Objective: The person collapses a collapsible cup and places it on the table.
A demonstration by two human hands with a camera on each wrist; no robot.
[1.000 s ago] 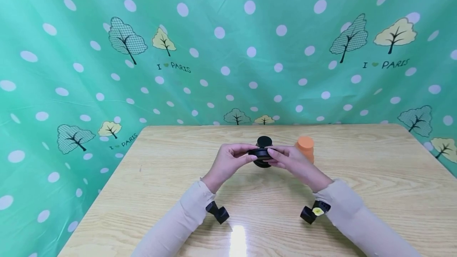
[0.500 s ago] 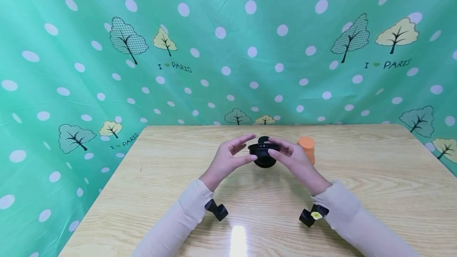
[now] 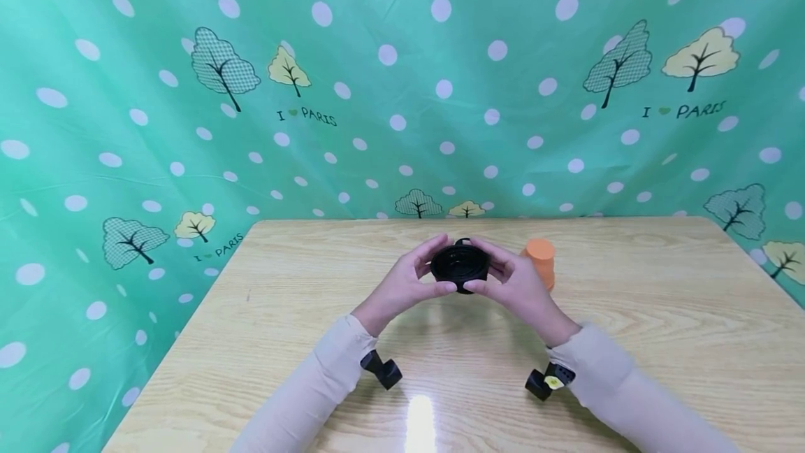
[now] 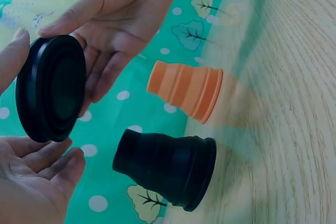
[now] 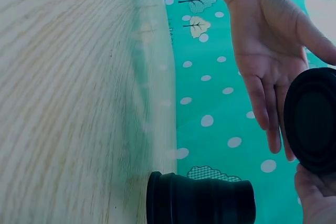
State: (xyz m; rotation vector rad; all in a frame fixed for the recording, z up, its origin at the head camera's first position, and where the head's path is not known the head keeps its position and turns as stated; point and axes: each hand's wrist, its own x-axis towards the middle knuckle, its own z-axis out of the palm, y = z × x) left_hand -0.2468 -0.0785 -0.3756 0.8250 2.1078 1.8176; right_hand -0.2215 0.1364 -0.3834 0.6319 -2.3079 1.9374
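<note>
Your left hand (image 3: 402,285) and right hand (image 3: 518,292) both grip black disc (image 3: 461,264) by edges. Behind: black cup (image 4: 165,169), orange cup (image 3: 541,263), wide ends down on table (image 3: 283,313).

Black collapsible cup (image 3: 461,265), flattened and ridged, is being held tilted between left hand (image 3: 407,281) and right hand (image 3: 520,286).
</note>
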